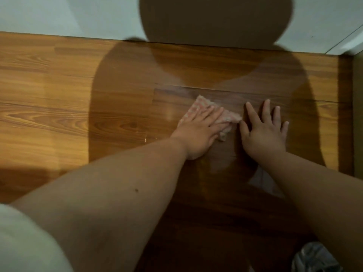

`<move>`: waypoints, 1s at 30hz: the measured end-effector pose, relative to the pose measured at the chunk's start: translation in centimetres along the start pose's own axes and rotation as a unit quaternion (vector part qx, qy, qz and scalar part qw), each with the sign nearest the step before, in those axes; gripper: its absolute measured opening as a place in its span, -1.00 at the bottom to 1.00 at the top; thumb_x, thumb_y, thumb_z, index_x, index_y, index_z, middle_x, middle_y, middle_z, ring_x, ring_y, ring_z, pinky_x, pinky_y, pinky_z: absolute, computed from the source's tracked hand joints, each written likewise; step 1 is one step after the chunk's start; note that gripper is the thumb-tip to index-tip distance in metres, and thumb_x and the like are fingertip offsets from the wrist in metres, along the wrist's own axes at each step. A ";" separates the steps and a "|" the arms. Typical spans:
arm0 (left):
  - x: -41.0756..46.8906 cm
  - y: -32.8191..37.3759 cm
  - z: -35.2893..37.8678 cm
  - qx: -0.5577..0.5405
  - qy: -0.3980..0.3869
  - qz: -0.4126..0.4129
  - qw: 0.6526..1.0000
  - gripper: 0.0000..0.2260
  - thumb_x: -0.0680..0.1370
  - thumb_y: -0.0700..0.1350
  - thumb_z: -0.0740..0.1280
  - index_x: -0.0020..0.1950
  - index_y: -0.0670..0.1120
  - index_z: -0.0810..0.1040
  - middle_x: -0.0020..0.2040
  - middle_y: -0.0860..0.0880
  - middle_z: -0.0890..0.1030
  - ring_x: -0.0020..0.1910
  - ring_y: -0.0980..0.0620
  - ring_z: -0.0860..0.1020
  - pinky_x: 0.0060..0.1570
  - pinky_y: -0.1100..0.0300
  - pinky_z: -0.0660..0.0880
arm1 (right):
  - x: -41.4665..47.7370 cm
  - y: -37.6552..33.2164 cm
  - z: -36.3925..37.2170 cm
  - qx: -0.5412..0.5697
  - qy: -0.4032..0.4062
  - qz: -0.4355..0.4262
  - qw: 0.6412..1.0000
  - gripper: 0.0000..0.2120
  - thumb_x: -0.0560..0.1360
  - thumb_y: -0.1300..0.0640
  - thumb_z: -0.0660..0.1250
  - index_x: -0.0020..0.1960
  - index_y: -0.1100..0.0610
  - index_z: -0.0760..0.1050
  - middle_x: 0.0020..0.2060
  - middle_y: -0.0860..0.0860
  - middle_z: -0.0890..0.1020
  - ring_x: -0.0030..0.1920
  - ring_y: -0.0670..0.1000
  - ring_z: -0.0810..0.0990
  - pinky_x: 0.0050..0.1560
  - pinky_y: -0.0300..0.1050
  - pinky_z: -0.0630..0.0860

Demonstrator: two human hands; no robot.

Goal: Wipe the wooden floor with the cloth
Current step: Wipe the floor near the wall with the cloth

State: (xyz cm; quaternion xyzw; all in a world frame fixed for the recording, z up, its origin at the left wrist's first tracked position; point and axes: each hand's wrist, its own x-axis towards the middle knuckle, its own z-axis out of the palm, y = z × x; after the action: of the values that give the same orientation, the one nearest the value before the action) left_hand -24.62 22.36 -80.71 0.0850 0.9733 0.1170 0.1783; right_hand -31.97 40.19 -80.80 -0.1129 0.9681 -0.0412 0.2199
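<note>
A small pink-and-white patterned cloth (199,104) lies flat on the wooden floor (59,95) in the middle of the view. My left hand (198,132) presses down on the cloth with straight fingers, covering most of it. My right hand (264,130) lies flat on the bare boards just right of the cloth, fingers spread, thumb close to the cloth's right corner. A dull damp streak shows on the boards just beyond the cloth.
A pale wall (68,14) meets the floor along the far edge. A darker wooden strip (344,114) and a white frame (351,44) close the right side. My own shadow covers the middle of the floor. Grey fabric (314,258) shows at bottom right.
</note>
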 end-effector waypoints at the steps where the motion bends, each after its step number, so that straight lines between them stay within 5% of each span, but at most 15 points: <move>1: -0.8 -2.0 -0.1 0.027 0.013 -0.013 0.999 -0.54 0.66 0.05 0.02 0.56 0.16 0.04 0.59 0.00 -0.05 0.56 -0.01 -0.10 0.48 0.03 -0.25 | 0.0 0.0 -0.2 0.002 -0.007 0.002 1.000 -0.47 0.60 -0.25 -0.05 0.53 -0.28 -0.08 0.57 -0.02 -0.19 0.55 0.12 -0.26 0.47 0.24 -0.22; 4: -5.1 -10.2 -0.5 0.024 0.109 -0.276 0.955 -0.57 0.67 0.05 0.02 0.54 0.07 0.17 0.58 -0.10 0.08 0.54 -0.10 0.03 0.45 0.01 -0.15 | 0.5 0.0 -0.7 0.021 -0.023 0.007 0.999 -0.48 0.60 -0.27 -0.08 0.53 -0.28 -0.08 0.57 -0.02 -0.22 0.54 0.12 -0.28 0.47 0.25 -0.23; 7: -7.8 -15.3 -1.6 -0.080 0.134 -0.619 0.770 -0.53 0.67 0.07 0.02 0.56 -0.07 0.15 0.56 -0.21 0.07 0.49 -0.27 0.09 0.43 -0.15 -0.08 | 1.6 -0.4 -1.0 0.030 -0.036 0.012 0.999 -0.47 0.59 -0.28 -0.10 0.53 -0.29 -0.13 0.56 -0.02 -0.26 0.54 0.13 -0.30 0.47 0.27 -0.24; 9: -5.8 -14.9 -2.1 -0.105 0.118 -0.686 0.710 -0.49 0.66 0.11 0.01 0.57 -0.08 0.09 0.55 -0.26 0.04 0.50 -0.28 0.06 0.45 -0.19 -0.12 | 2.1 -0.8 -0.7 0.036 -0.026 0.018 0.999 -0.47 0.59 -0.28 -0.10 0.52 -0.30 -0.14 0.56 -0.02 -0.26 0.54 0.12 -0.31 0.45 0.28 -0.25; 10: -4.2 -13.7 -2.2 -0.095 0.109 -0.674 0.724 -0.48 0.66 0.13 -0.01 0.57 -0.06 0.07 0.55 -0.26 0.03 0.51 -0.26 0.04 0.45 -0.20 -0.15 | 2.2 -0.9 -0.5 0.042 -0.018 0.023 0.999 -0.48 0.59 -0.27 -0.09 0.53 -0.30 -0.13 0.56 -0.02 -0.24 0.54 0.12 -0.31 0.45 0.29 -0.26; 12: -0.8 -9.7 -2.3 -0.079 0.096 -0.552 0.825 -0.47 0.65 0.13 -0.06 0.57 -0.04 0.01 0.56 -0.25 0.04 0.53 -0.25 0.01 0.44 -0.18 -0.17 | 2.1 -1.1 -0.1 0.054 0.002 0.031 0.998 -0.49 0.60 -0.24 -0.10 0.53 -0.29 -0.10 0.57 -0.01 -0.21 0.54 0.12 -0.29 0.44 0.29 -0.27; 15: 3.1 -2.7 -1.6 -0.010 0.055 -0.195 0.979 -0.49 0.62 0.10 -0.06 0.57 0.04 -0.02 0.57 -0.16 0.04 0.53 -0.20 0.03 0.48 -0.16 -0.10 | 2.0 -1.7 -0.1 0.073 0.024 0.041 0.996 -0.52 0.62 -0.19 -0.10 0.53 -0.27 -0.04 0.58 -0.01 -0.15 0.55 0.12 -0.24 0.45 0.29 -0.25; 18: 4.0 -5.3 -2.6 0.048 -0.023 0.021 0.998 -0.52 0.63 0.16 -0.12 0.56 0.18 -0.05 0.59 -0.02 -0.11 0.56 -0.04 -0.14 0.49 -0.10 -0.22 | 2.3 -1.6 -0.4 0.071 0.022 0.046 0.996 -0.51 0.62 -0.17 -0.08 0.54 -0.26 -0.05 0.58 -0.03 -0.14 0.55 0.10 -0.23 0.46 0.26 -0.24; 19: 3.3 -7.8 -2.8 0.064 -0.004 -0.005 0.998 -0.51 0.62 0.18 -0.13 0.56 0.17 -0.02 0.59 -0.03 -0.08 0.56 -0.04 -0.12 0.49 -0.11 -0.18 | 2.2 -1.5 -0.5 0.068 0.014 0.042 0.997 -0.50 0.62 -0.17 -0.08 0.54 -0.25 -0.06 0.58 -0.03 -0.15 0.55 0.10 -0.24 0.46 0.25 -0.24; 21: 1.2 -13.1 -3.2 0.054 0.059 -0.211 0.974 -0.51 0.63 0.18 -0.10 0.56 0.12 0.05 0.59 -0.08 0.01 0.55 -0.11 -0.02 0.48 -0.14 -0.11 | 2.1 -1.2 -0.6 0.064 0.008 0.036 0.997 -0.49 0.62 -0.17 -0.06 0.54 -0.25 -0.09 0.58 -0.04 -0.17 0.55 0.10 -0.26 0.46 0.24 -0.25; 23: -1.2 -16.8 -3.6 -0.026 0.102 -0.502 0.858 -0.49 0.64 0.17 -0.05 0.56 0.03 0.07 0.56 -0.19 0.07 0.52 -0.23 0.05 0.46 -0.19 -0.08 | 2.1 -1.1 -0.5 0.063 0.011 0.031 0.997 -0.48 0.62 -0.17 -0.05 0.54 -0.25 -0.11 0.57 -0.04 -0.19 0.55 0.09 -0.27 0.46 0.25 -0.25; 24: -1.6 -16.8 -3.9 -0.079 0.115 -0.596 0.791 -0.47 0.65 0.17 -0.04 0.57 -0.02 0.06 0.55 -0.24 0.08 0.51 -0.26 0.05 0.46 -0.20 -0.10 | 2.1 -1.1 -0.4 0.063 0.015 0.033 0.997 -0.48 0.62 -0.16 -0.05 0.54 -0.25 -0.11 0.57 -0.04 -0.20 0.55 0.09 -0.27 0.46 0.25 -0.26; 25: -1.2 -15.8 -3.8 -0.096 0.114 -0.629 0.763 -0.46 0.65 0.16 -0.05 0.57 -0.05 0.03 0.54 -0.27 0.07 0.51 -0.27 0.04 0.45 -0.20 -0.13 | 2.1 -1.1 -0.2 0.062 0.018 0.033 0.997 -0.48 0.62 -0.16 -0.05 0.54 -0.26 -0.11 0.57 -0.04 -0.20 0.55 0.09 -0.28 0.46 0.24 -0.27; 27: 0.5 -12.1 -3.2 -0.077 0.105 -0.562 0.817 -0.49 0.66 0.12 -0.09 0.58 -0.04 0.01 0.54 -0.27 0.06 0.52 -0.25 0.01 0.43 -0.20 -0.16 | 2.0 -1.1 -0.1 0.067 0.020 0.032 0.997 -0.50 0.63 -0.15 -0.06 0.54 -0.25 -0.08 0.58 -0.04 -0.18 0.55 0.09 -0.27 0.46 0.24 -0.27; 30: 4.2 -4.0 -2.5 -0.124 0.084 -0.263 0.953 -0.51 0.62 0.05 -0.05 0.57 0.07 0.02 0.57 -0.13 0.08 0.54 -0.19 0.00 0.44 -0.19 -0.13 | 1.9 -1.5 -0.4 0.115 0.060 0.050 0.990 -0.53 0.64 -0.11 -0.04 0.55 -0.20 0.04 0.58 -0.04 -0.06 0.56 0.06 -0.17 0.48 0.21 -0.22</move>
State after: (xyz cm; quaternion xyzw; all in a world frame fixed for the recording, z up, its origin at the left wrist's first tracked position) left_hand -29.88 18.87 -80.80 -0.2063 0.9506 0.1920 0.1299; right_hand -33.54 38.33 -81.09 -0.0357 0.9728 -0.1481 0.1748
